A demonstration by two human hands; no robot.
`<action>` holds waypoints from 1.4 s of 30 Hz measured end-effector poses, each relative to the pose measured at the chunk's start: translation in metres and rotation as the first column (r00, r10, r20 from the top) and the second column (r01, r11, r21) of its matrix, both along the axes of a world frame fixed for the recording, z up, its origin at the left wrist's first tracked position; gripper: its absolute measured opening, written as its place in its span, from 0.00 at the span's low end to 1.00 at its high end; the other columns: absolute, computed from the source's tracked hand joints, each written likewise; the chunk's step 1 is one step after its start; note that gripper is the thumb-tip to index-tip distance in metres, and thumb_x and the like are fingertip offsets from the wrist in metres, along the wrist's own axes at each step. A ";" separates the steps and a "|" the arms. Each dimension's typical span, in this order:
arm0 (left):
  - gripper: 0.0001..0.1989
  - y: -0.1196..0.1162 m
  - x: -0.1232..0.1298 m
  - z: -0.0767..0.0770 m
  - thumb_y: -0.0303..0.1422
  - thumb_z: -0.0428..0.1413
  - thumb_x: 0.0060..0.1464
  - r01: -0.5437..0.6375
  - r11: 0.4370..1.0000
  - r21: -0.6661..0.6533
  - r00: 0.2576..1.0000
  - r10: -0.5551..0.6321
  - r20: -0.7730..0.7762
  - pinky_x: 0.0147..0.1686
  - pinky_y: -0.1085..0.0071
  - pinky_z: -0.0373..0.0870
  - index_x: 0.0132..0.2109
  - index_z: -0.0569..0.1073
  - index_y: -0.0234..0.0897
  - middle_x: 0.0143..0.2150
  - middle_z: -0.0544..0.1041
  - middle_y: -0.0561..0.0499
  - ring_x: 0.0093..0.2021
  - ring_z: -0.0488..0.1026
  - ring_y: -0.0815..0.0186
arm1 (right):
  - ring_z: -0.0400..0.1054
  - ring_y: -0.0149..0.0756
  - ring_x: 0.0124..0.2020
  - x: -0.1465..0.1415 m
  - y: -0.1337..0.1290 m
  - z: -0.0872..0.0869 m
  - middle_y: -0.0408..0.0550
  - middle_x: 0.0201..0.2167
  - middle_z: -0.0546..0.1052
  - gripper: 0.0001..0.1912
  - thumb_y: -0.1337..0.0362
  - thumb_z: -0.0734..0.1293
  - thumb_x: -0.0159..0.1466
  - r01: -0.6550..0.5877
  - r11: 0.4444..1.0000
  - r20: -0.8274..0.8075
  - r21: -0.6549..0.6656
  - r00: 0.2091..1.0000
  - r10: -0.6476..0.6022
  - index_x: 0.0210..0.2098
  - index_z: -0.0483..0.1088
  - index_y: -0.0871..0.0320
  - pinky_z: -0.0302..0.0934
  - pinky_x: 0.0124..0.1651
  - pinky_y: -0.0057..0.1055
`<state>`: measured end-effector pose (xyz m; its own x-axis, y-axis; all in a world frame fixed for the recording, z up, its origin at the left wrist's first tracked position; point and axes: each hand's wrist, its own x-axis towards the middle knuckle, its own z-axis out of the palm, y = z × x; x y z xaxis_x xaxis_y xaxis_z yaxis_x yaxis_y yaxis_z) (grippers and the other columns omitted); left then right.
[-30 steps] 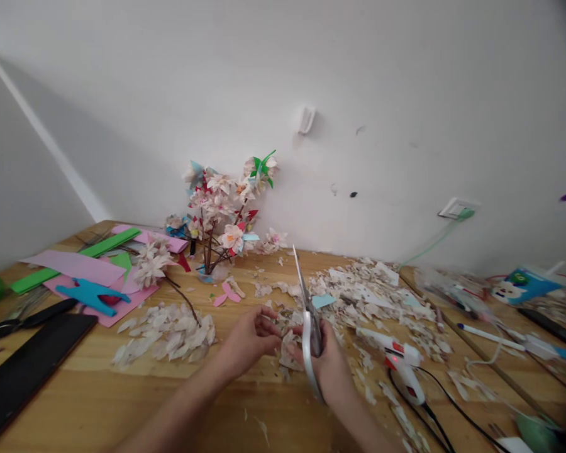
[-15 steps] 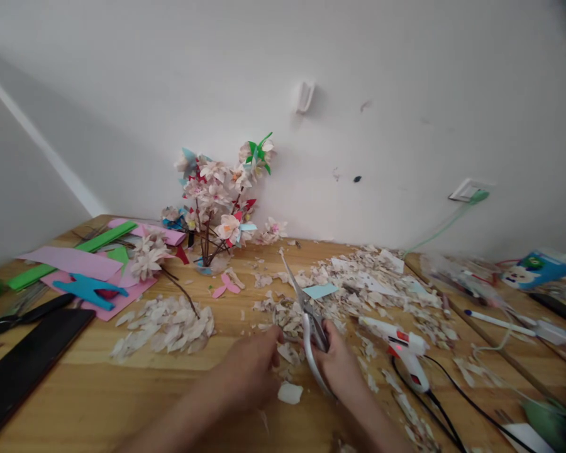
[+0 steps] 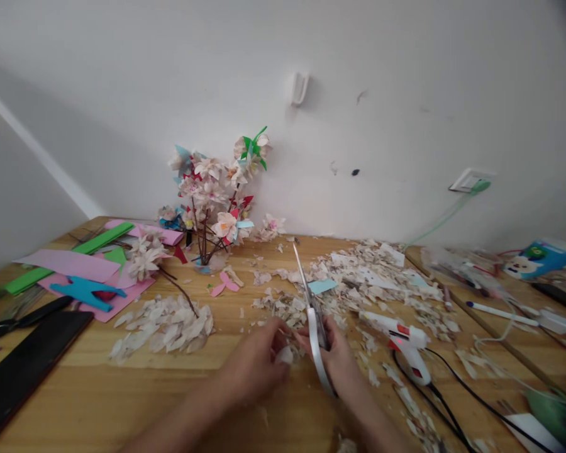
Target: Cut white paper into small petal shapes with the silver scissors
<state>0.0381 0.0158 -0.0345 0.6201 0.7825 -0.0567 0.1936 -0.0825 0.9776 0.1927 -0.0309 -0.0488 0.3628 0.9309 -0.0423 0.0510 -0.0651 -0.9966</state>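
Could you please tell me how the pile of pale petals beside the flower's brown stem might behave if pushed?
The petal pile would probably scatter rather than slide as one, since its pieces lie loose and overlapping. Each piece looks thin, so likely light and easily bent.

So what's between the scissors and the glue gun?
In the head view, the right hand and pale, petal-like scraps lie between the scissors and the glue gun.

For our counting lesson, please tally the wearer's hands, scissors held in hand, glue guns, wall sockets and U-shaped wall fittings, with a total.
Hands (left hand, right hand): 2
Held scissors: 1
Glue gun: 1
Wall socket: 1
U-shaped wall fitting: 1
Total: 6
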 end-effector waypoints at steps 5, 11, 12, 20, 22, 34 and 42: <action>0.18 0.018 0.003 0.006 0.27 0.60 0.33 -0.067 0.912 -0.405 0.956 0.175 0.236 0.29 0.72 0.65 0.34 0.63 0.37 0.26 0.69 0.56 0.27 0.69 0.70 | 0.70 0.37 0.29 -0.008 -0.003 0.002 0.45 0.32 0.75 0.19 0.61 0.71 0.46 -0.111 0.992 -0.042 0.054 0.993 0.114 0.35 0.60 0.54 0.63 0.33 0.32; 0.20 0.015 0.002 0.015 0.29 0.63 0.36 -0.029 0.761 -0.648 0.887 0.319 0.334 0.38 0.68 0.68 0.36 0.61 0.37 0.31 0.73 0.51 0.33 0.74 0.66 | 0.71 0.40 0.36 -0.016 -0.007 0.002 0.45 0.35 0.76 0.24 0.64 0.70 0.45 -0.016 1.000 0.139 0.018 0.990 0.013 0.37 0.56 0.53 0.63 0.40 0.34; 0.21 0.015 0.002 0.015 0.28 0.63 0.35 -0.027 0.743 -0.669 0.876 0.340 0.342 0.37 0.69 0.68 0.36 0.61 0.37 0.31 0.73 0.51 0.33 0.74 0.65 | 0.71 0.40 0.36 -0.017 -0.008 0.002 0.45 0.35 0.76 0.23 0.63 0.70 0.45 0.000 1.000 0.159 0.023 0.987 -0.004 0.37 0.57 0.53 0.63 0.39 0.34; 0.25 0.016 0.005 0.011 0.29 0.66 0.28 -0.038 0.783 -0.620 0.877 0.324 0.355 0.34 0.66 0.69 0.36 0.63 0.37 0.33 0.73 0.50 0.31 0.73 0.65 | 0.71 0.36 0.33 -0.019 -0.007 0.012 0.41 0.31 0.77 0.16 0.68 0.70 0.45 0.032 0.992 -0.033 0.120 0.999 -0.029 0.32 0.62 0.53 0.64 0.37 0.29; 0.26 0.017 0.005 0.012 0.29 0.67 0.26 -0.042 0.793 -0.608 0.887 0.309 0.343 0.34 0.65 0.69 0.35 0.64 0.36 0.32 0.73 0.50 0.32 0.73 0.63 | 0.71 0.36 0.32 -0.019 -0.007 0.014 0.40 0.30 0.77 0.16 0.68 0.71 0.44 0.051 0.991 -0.078 0.127 0.996 -0.041 0.31 0.63 0.53 0.64 0.35 0.28; 0.29 0.017 0.004 0.013 0.31 0.67 0.26 -0.042 0.859 -0.510 0.916 0.237 0.324 0.29 0.71 0.66 0.37 0.63 0.35 0.21 0.70 0.59 0.23 0.68 0.71 | 0.63 0.27 0.21 -0.015 -0.009 0.005 0.36 0.22 0.71 0.14 0.64 0.72 0.44 0.091 0.989 -0.149 0.119 0.986 -0.073 0.27 0.65 0.55 0.58 0.23 0.22; 0.30 0.016 0.002 0.017 0.32 0.66 0.28 0.032 0.885 -0.465 0.922 0.154 0.355 0.29 0.72 0.63 0.42 0.63 0.35 0.20 0.72 0.58 0.23 0.68 0.72 | 0.48 0.18 0.07 -0.018 -0.004 0.011 0.33 0.18 0.67 0.21 0.56 0.74 0.37 0.120 0.993 -0.195 0.018 0.974 -0.114 0.24 0.60 0.56 0.41 0.07 0.20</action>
